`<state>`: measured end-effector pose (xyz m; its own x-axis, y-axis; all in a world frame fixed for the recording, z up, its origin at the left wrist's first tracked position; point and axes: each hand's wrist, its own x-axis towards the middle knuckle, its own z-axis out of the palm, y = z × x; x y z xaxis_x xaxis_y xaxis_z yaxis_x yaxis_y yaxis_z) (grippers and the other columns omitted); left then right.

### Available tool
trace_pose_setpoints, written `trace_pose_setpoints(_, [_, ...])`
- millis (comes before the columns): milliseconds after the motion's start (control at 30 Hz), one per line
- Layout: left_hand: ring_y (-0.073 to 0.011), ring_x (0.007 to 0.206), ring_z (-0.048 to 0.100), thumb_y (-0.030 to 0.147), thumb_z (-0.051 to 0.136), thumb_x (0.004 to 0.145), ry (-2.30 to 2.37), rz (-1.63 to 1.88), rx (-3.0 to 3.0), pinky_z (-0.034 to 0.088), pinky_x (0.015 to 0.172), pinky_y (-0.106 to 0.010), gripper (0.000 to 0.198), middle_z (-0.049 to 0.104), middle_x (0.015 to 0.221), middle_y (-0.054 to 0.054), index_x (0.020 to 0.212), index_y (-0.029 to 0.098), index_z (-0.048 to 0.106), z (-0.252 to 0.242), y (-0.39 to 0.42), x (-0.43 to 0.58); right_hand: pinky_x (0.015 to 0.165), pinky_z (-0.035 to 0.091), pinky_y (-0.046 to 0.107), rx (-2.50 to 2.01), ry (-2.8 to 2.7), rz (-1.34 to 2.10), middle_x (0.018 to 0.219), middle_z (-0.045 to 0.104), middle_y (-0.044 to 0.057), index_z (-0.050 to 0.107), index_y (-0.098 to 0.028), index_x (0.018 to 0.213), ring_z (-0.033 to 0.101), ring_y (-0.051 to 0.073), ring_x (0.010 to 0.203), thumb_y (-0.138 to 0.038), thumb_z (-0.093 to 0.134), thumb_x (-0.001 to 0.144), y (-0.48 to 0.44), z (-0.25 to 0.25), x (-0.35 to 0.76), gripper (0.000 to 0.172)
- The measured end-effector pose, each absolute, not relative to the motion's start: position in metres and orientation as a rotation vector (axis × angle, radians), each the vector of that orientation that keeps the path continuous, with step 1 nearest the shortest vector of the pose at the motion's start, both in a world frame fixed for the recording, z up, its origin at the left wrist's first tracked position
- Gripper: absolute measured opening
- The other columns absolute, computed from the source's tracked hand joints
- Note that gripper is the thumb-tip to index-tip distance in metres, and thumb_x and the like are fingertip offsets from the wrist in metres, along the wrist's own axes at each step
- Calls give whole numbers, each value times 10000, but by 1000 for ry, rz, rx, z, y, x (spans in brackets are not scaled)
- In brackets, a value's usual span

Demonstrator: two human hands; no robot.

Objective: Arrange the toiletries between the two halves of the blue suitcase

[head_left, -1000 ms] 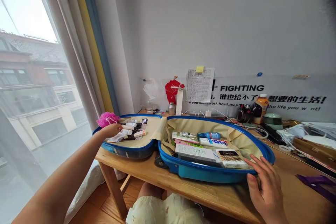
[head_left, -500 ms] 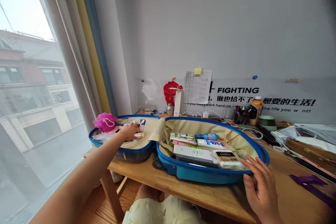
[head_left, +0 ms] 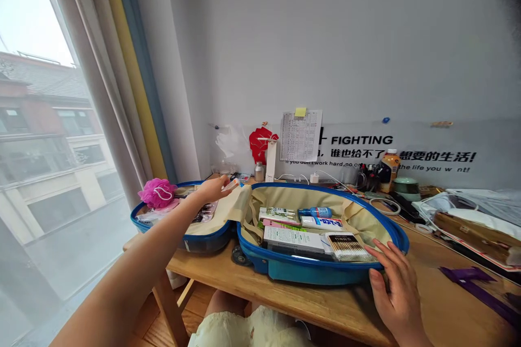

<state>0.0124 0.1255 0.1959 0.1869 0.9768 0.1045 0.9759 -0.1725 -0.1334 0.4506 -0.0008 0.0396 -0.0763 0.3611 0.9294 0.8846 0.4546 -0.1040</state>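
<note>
An open blue suitcase [head_left: 325,267] lies on the wooden table, its two halves side by side. My left hand [head_left: 213,188] is raised over the left half, closed on a small white tube [head_left: 230,185] with an orange mark. Below it lie a pink bath puff [head_left: 158,193] and packets partly hidden by my forearm. At the right half's near rim, my right hand [head_left: 394,281] rests with fingers spread, holding nothing. Close to its fingertips is a pack of cotton swabs [head_left: 347,246]. Also in that half are a white box [head_left: 293,238], a blue bottle [head_left: 315,212] and a toothpaste box [head_left: 322,222].
Behind the suitcase stand a white lamp [head_left: 271,160], a small jar [head_left: 259,172] and an orange-capped drink bottle [head_left: 389,169]. A brown case [head_left: 474,234], cables and a purple strap [head_left: 480,287] occupy the table's right side. A window and curtains [head_left: 109,81] are at left.
My left hand has lifted the white tube out of the left half and moved up and to the right. My right hand stays on the rim. The view has shifted slightly.
</note>
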Motion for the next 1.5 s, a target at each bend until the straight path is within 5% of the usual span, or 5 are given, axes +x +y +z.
trace_pose_setpoints(367, [-203,1029,598,380,561,913,-1716,128,-2472,526,873,-427,380,581,1210,-91,1227,167,540,167,167,153,1017,407,496,-1110,-1656,-607,1242,588,113,549,-219,1186,465,294,1280,-378,362,940,-4,41,451,346])
trace_pose_setpoints(1000, [-197,1067,588,344,562,914,-1645,168,-2691,505,919,-402,305,570,1261,-79,1181,199,586,145,171,156,1016,390,485,-1089,-1660,-650,1240,586,112,539,-216,1186,462,295,1277,-379,344,950,-3,42,450,347])
trace_pose_setpoints(1233, [-191,1236,504,213,234,994,-1871,-207,-2316,452,980,-320,427,424,1427,-72,1352,281,457,183,165,97,1023,389,485,-1094,-1666,-626,1249,584,114,550,-211,1180,464,297,1276,-388,360,944,-2,40,452,351])
trace_pose_setpoints(1500, [-225,1117,561,353,583,900,-2135,215,-1989,489,941,-463,330,567,1248,-90,1172,165,578,167,136,-59,1044,380,497,-1115,-1657,-617,1250,578,123,540,-198,1187,439,309,1305,-360,358,945,-3,41,449,344])
